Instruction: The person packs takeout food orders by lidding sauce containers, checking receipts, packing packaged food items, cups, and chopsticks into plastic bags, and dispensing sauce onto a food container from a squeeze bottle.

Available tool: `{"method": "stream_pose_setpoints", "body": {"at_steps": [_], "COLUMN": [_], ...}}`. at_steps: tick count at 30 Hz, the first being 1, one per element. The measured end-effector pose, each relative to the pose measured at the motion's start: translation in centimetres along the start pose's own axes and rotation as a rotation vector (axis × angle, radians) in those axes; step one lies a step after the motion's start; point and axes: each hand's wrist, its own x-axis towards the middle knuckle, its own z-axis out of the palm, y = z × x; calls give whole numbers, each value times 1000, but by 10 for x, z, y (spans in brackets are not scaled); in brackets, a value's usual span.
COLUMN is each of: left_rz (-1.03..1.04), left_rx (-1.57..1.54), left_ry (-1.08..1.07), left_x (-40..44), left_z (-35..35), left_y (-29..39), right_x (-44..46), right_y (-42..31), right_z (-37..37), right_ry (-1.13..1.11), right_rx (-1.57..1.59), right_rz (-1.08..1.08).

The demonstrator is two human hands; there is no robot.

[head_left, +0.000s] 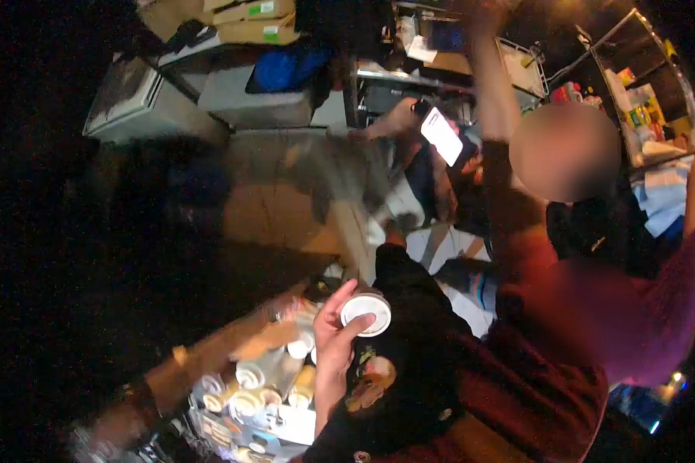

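- The left hand (336, 339) grips a small round container with a flat white lid and a darker side (361, 307); its thumb lies across the lid and its fingers wrap the left side.
- The right hand cannot be picked out, so I cannot tell its state.
- The gripped container is in the near middle, above a black garment with a coloured print (417, 332).
- To its near left, well lit, sits a cluster of round white and cream containers (249, 376), apart from the held one.
- A blurred brown strip (201, 361) runs along the far left side of that cluster.
- In the far middle, another person's hand (398, 116) is close to a glowing white phone screen (440, 135); I cannot tell which hand holds it.
- Right of the phone, a bare forearm (493, 85) rises from a dark reddish sleeve; its hand is blurred.
- Far left, a bright blue bundle (282, 71) rests on a pale grey box (251, 108), near brown cardboard boxes with green labels (247, 32).
- Far right, open shelving (610, 81) carries colourful packets (645, 108).
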Motion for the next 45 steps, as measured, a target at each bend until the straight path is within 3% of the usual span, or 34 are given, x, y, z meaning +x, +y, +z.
{"method": "stream_pose_setpoints", "body": {"at_steps": [2, 4, 6, 7, 8, 10, 11, 14, 17, 19, 21, 22, 25, 27, 29, 31, 33, 35, 41, 45], "left_rz": [30, 0, -28, -46, -21, -53, -56, -9, -109, -131, -175, -199, -157, -155, -103, -113, -198, -262, -224, -175], "left_rx": [-23, -45, -123, -187, -176, -187, -169, -231, -178, -125, -35, 28, 125, 208, 154, 153, 191, 268, 300, 323], "left_ry": [41, 123, 207, 240, 302, 380, 402, 464, 446, 446, 454, 452, 295, 205, 116, 63, 112, 13, -158, -144], "left_x": [43, 87, 131, 150, 169, 196, 209, 242, 277, 309, 336, 354, 419, 459, 505, 553, 598, 653, 743, 749], "left_z": [12, 24, 27, 31, 36, 37, 30, -16, -24, -27, -26, -26, -36, -17, -5, 29, 58, 64, 91, 140], "left_y": [5, 25, 32, 38, 42, 47, 48, 6, 33, 46, 54, 58, 49, 63, 61, 75, 86, 81, 53, 49], "right_x": [88, 149, 187, 202, 212, 217, 218, 210, 201, 221, 217, 217, 218, 200, 181, 161, 138, 118, 76, 64], "right_y": [143, 249, 310, 340, 368, 423, 445, 538, 563, 610, 617, 582, 561, 510, 512, 454, 384, 344, 294, 297], "right_z": [39, 74, 110, 126, 147, 180, 196, 253, 260, 265, 259, 255, 245, 237, 245, 230, 220, 223, 219, 209], "right_ry": [26, -80, -340, -631, -572, -430, -336, -274, -207, -86, -67, -106, -157, -78, 54, 85, 205, 397, 409, 389], "right_rx": [-380, -569, -751, -950, -927, -825, -747, -963, -980, -524, -366, -441, -668, -698, -439, -410, -416, -277, -180, -59], "right_rz": [183, 384, 481, 459, 317, 259, 338, 227, 271, 552, 661, 636, 377, 248, 389, 384, 562, 619, 656, 667]}}
